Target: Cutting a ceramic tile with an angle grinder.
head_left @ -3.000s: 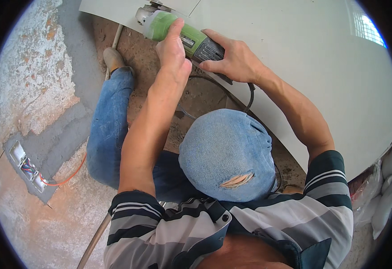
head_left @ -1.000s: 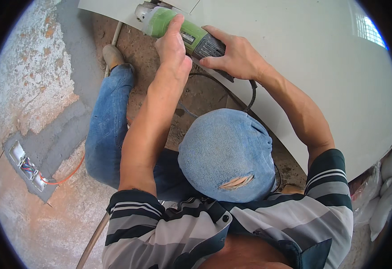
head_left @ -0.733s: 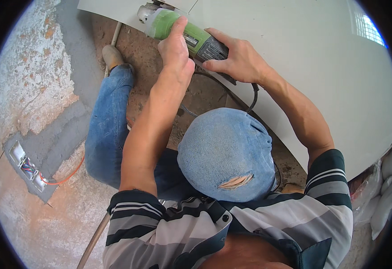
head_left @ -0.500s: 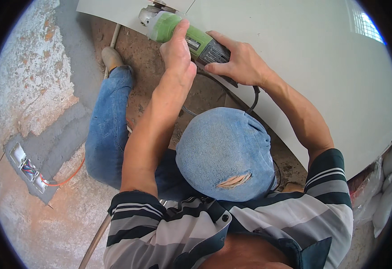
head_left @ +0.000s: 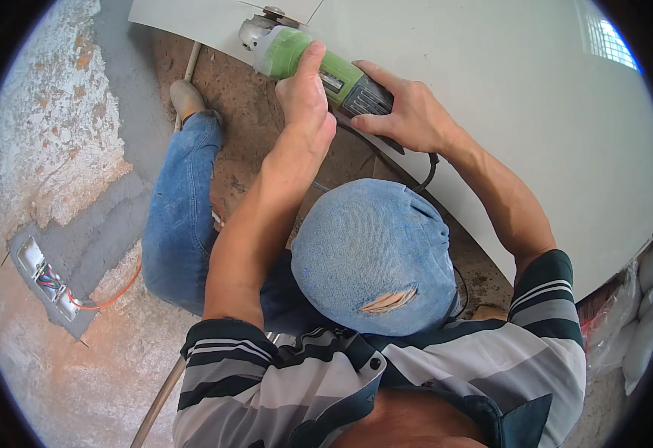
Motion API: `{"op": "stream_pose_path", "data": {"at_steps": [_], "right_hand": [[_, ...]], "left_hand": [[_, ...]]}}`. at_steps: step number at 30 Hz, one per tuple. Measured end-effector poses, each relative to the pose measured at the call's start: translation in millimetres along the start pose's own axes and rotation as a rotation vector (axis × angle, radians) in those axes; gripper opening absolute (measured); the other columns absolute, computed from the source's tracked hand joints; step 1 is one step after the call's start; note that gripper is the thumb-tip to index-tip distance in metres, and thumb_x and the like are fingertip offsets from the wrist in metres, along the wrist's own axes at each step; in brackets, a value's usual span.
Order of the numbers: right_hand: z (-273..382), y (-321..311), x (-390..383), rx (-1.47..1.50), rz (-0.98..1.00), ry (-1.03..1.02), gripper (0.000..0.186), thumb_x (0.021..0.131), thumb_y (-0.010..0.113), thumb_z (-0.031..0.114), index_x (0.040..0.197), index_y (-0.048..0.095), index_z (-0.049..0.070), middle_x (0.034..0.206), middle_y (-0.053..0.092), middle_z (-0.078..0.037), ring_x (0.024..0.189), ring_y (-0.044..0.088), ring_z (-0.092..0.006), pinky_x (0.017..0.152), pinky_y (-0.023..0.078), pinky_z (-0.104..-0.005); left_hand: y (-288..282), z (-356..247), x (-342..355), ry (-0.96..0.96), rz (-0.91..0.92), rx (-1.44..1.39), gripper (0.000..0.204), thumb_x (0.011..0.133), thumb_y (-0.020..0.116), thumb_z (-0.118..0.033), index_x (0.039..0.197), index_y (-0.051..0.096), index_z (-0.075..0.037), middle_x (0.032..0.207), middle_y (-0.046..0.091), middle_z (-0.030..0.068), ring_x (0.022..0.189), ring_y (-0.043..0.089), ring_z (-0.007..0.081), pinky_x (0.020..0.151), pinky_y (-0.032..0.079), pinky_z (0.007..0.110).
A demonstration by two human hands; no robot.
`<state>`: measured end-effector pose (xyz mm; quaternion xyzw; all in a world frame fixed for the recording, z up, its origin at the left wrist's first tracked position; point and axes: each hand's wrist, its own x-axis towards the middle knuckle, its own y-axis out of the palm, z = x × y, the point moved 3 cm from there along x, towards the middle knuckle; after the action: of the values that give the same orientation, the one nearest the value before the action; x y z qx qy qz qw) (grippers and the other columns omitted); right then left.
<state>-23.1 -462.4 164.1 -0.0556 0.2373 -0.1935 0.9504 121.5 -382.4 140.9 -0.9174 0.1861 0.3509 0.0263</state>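
A green and black angle grinder [head_left: 334,72] lies across both my hands at the top of the view, its metal head and disc at the left end over the edge of a large pale slab [head_left: 483,67]. My left hand [head_left: 305,89] is wrapped round the green body just behind the head, thumb on top. Round the black rear end my right hand [head_left: 414,112] is closed, thumb and fingers on opposite sides. A black cord [head_left: 429,173] curves away from the rear. Thin dark lines run on the slab beside the disc.
My bent knee in torn jeans [head_left: 371,254] rises in front of me; my other leg [head_left: 181,201] stretches along the left. A wall box with wires [head_left: 47,280] sits in the rough wall [head_left: 65,127]. White bags [head_left: 644,328] lie at the right. A metal pipe [head_left: 159,403] slants at lower left.
Both hands have shifted slightly right and toward me with the angle grinder. More of its head and disc shows above the slab. My legs stay put.
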Motion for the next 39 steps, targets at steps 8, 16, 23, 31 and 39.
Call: {"op": "stream_pose_path", "data": {"at_steps": [8,16,23,31,39], "right_hand": [[-0.7,-0.5,-6.9,-0.002,-0.023,-0.021,0.080,0.072,0.074,0.037,0.140,0.045,0.006,0.100,0.068,-0.023,0.092,0.068,-0.0308,0.086,0.051,-0.0370],[1.8,0.7,2.9,-0.003,-0.015,-0.021,0.077,0.072,0.073,0.036,0.139,0.047,0.008,0.097,0.068,-0.021,0.087,0.067,-0.0291,0.083,0.051,-0.0360],[6.5,2.9,20.4,0.000,0.001,0.010,0.075,0.072,0.073,0.035,0.137,0.048,0.007,0.094,0.068,-0.019,0.084,0.066,-0.0265,0.081,0.051,-0.0352],[13.1,5.5,31.4,0.017,-0.002,-0.009,0.072,0.073,0.073,0.035,0.135,0.050,0.008,0.092,0.068,-0.018,0.082,0.065,-0.0252,0.079,0.051,-0.0348],[11.8,5.7,31.7,-0.007,-0.011,-0.026,0.073,0.073,0.073,0.036,0.135,0.050,0.008,0.092,0.068,-0.018,0.083,0.066,-0.0260,0.079,0.051,-0.0350]], "left_hand": [[3.4,2.4,-8.3,-0.013,0.000,-0.061,0.038,0.081,0.076,-0.018,0.111,0.060,-0.001,0.107,0.060,0.0047,0.099,0.056,0.0161,0.087,0.045,0.033],[2.8,-4.0,-1.9,-0.036,-0.014,-0.038,0.040,0.080,0.077,-0.021,0.110,0.061,0.000,0.108,0.061,0.0053,0.099,0.056,0.0160,0.087,0.045,0.033],[1.3,-14.5,13.0,-0.008,-0.032,-0.052,0.041,0.080,0.077,-0.022,0.111,0.061,0.000,0.108,0.062,0.0053,0.099,0.057,0.0168,0.087,0.045,0.033],[-1.5,-21.7,25.3,0.016,-0.026,-0.021,0.044,0.079,0.077,-0.023,0.114,0.059,-0.004,0.103,0.063,0.0053,0.092,0.063,0.0206,0.081,0.052,0.038],[-1.7,-21.0,25.0,-0.006,-0.039,-0.007,0.042,0.080,0.076,-0.023,0.114,0.059,-0.004,0.103,0.063,0.0056,0.091,0.063,0.0210,0.080,0.052,0.038]]}}
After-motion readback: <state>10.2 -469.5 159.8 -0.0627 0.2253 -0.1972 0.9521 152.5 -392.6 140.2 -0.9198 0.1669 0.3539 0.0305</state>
